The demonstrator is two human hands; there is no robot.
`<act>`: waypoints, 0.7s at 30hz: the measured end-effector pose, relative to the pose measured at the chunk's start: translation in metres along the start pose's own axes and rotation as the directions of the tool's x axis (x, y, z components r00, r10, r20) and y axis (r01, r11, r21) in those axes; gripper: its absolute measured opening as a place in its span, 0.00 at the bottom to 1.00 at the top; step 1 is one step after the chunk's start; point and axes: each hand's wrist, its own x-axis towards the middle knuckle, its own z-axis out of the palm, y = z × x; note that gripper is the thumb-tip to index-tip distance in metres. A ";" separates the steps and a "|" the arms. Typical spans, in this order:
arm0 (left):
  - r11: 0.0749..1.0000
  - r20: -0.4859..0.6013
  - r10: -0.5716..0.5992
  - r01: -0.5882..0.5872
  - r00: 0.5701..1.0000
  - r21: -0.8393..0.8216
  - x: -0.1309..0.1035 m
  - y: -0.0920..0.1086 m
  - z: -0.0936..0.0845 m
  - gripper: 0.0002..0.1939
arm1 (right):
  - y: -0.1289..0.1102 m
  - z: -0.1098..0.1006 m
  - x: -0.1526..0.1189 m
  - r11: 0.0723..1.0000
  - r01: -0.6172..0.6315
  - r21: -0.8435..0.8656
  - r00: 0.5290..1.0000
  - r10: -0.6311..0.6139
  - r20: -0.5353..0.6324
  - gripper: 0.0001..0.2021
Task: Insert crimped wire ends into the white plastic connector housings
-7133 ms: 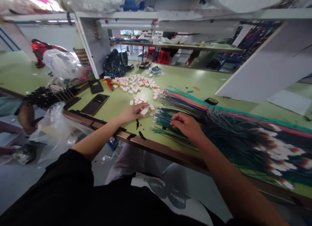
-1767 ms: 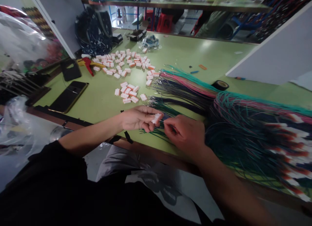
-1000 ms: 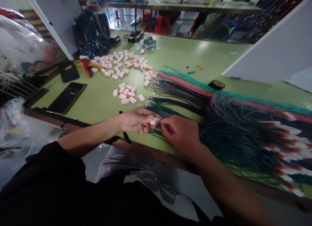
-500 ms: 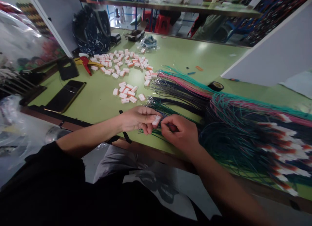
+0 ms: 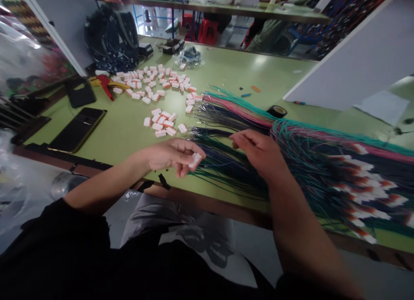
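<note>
My left hand (image 5: 174, 157) pinches a small white and orange connector housing (image 5: 195, 160) between thumb and fingers, just above the near part of the table. A dark wire appears to run from the housing to the right. Over the wire bundles, apart from the housing, is my right hand (image 5: 257, 151). Its fingers are bent and close together, and whatever lies between them is hidden. Beneath it the dark and green wires (image 5: 223, 162) spread out with their bare tips toward the left. Loose connector housings (image 5: 161, 121) lie in a small group beyond my left hand.
A larger scatter of housings (image 5: 152, 82) covers the table's back left. Near it are red and yellow pliers (image 5: 105, 85) and a phone (image 5: 77, 129). Black tape (image 5: 277, 111) sits beside teal and pink wires (image 5: 239, 108). Wired housings (image 5: 365, 183) are heaped at the right.
My right hand has moved away from the housing, right and up over the wires. The left hand keeps its hold on the housing. The whole view has shifted slightly.
</note>
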 end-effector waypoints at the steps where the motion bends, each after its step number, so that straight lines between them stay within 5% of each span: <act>1: 0.999 0.023 -0.027 0.027 0.999 0.021 -0.002 0.002 -0.001 0.13 | 0.006 -0.002 0.004 0.992 -0.039 -0.119 0.999 0.039 -0.005 0.09; 6: 0.993 0.063 -0.087 0.081 0.994 0.084 -0.008 0.005 -0.002 0.12 | 0.016 0.005 0.010 0.853 -0.026 -0.521 0.966 0.155 0.207 0.05; 17: 0.993 0.030 -0.070 0.067 0.997 0.096 -0.006 0.005 -0.001 0.12 | 0.022 -0.014 0.008 0.962 -0.103 -0.252 0.992 0.119 0.049 0.09; 21: 0.993 0.013 -0.049 0.047 0.999 0.106 -0.004 0.003 -0.002 0.13 | 0.012 -0.006 0.004 0.951 -0.024 -0.310 0.986 0.074 0.150 0.13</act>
